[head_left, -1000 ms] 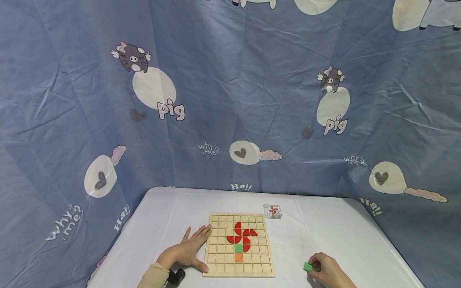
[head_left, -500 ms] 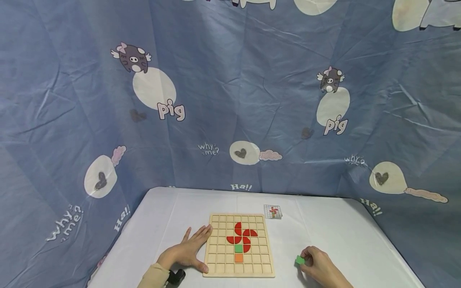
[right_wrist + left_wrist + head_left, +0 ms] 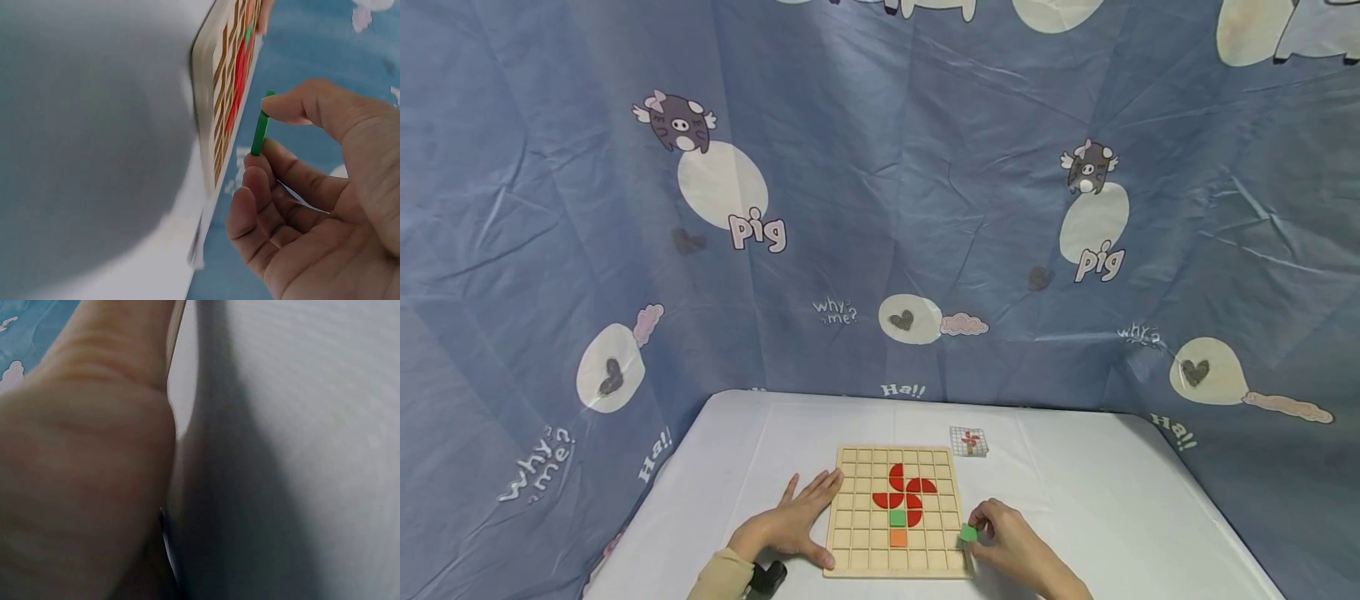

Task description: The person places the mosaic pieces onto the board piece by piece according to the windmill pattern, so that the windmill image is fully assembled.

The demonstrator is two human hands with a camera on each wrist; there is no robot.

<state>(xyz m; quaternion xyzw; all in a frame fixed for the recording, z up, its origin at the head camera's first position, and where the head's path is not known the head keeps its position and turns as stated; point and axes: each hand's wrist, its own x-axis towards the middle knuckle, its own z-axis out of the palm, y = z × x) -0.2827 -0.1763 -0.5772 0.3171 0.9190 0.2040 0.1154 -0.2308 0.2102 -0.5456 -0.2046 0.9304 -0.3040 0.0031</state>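
My right hand (image 3: 1011, 546) pinches a thin green square tile (image 3: 969, 532) between thumb and fingertips; in the head view the tile overlaps the right edge of a wooden grid board (image 3: 859, 560). The right wrist view shows the same green tile (image 3: 260, 128) edge-on, its other fingers curled below it. My left hand (image 3: 793, 521) lies with spread fingers against the board's left edge, thumb at the lower left corner. In the grid sit several red quarter-round pieces (image 3: 928, 485) in a pinwheel, a green square (image 3: 897, 518) under them and an orange square (image 3: 898, 538) below that.
A small printed card (image 3: 967, 442) with a pinwheel picture on a grid lies just past the board's far right corner. White cloth (image 3: 1075, 475) covers the table. Behind it hangs a blue patterned curtain (image 3: 850, 208). A black strap device (image 3: 767, 577) sits at the left wrist.
My right hand has carried the green tile leftward, from the cloth at the right to the board's right edge. The left hand and the board have stayed in place.
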